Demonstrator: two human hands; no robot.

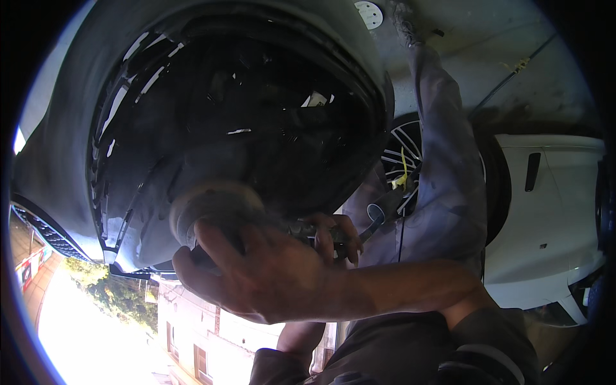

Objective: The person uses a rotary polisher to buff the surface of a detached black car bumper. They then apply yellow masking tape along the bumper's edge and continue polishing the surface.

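Note:
A car's large dark headlight (288, 159) fills the upper middle, set in grey bodywork (57, 144). A round power sander (192, 221) rests with its pad side against the lower part of the lens, where the surface looks hazy. My right hand (260, 274) spreads over the sander's head from above and covers much of it. Just behind, my left hand (337, 236) curls its fingers round the sander's rear handle. A hose (373, 224) runs from the handle past my leg; a yellow tie (400, 182) is on it.
My leg (447, 144) stands beside the headlight, close to a spoked wheel (404, 139). A white car (544, 216) is at the right. On the floor lie a perforated sanding disc (369, 15) and a line with a yellow tie (519, 65). Bright outdoors and a building (192, 332) show below.

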